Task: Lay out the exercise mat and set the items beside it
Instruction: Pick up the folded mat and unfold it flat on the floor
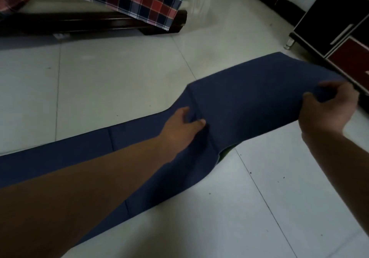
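Surveyed pale tiled floor [119,78], bounded by a plaid cloth [139,0] over a dark wooden frame [79,21] at the far side and a black cabinet [329,18] at the right. Counted one exercise mat [249,102], blue, creased in panels; counted nothing else belonging to the task. Traced its long axis from lower left to upper right: flat on the tiles at the left, raised off them at the right end. Recorded right hand [329,108] with fingers curled over the free end edge, holding it aloft. Recorded left hand [181,126] pinching the nearest crease, thumb against fingers. Judged right hand nearer the end not yet laid down, on the cabinet side. Glimpsed green under the raised fold; could not identify.
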